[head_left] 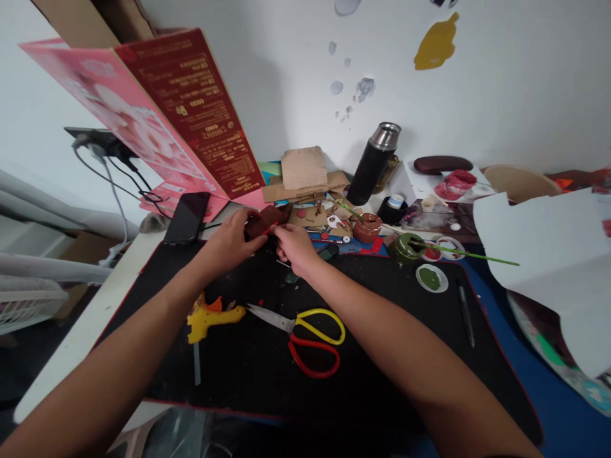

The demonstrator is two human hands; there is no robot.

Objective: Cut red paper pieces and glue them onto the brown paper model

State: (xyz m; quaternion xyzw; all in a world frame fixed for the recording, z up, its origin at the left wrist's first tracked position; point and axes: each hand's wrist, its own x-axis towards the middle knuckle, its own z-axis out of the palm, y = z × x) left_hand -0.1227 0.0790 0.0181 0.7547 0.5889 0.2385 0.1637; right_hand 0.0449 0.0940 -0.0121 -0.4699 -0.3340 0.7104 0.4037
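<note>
Gripping hands: our left hand (233,238) and right hand (293,248) pinch a dark brown cardboard piece (267,219).
Black mat (391,331): far edge runs right by our hands.

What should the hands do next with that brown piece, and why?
Probably free the right hand and reach back for a tool: it and the left hand both grip the brown piece, while the glue gun and scissors lie untouched on the black mat.
</note>
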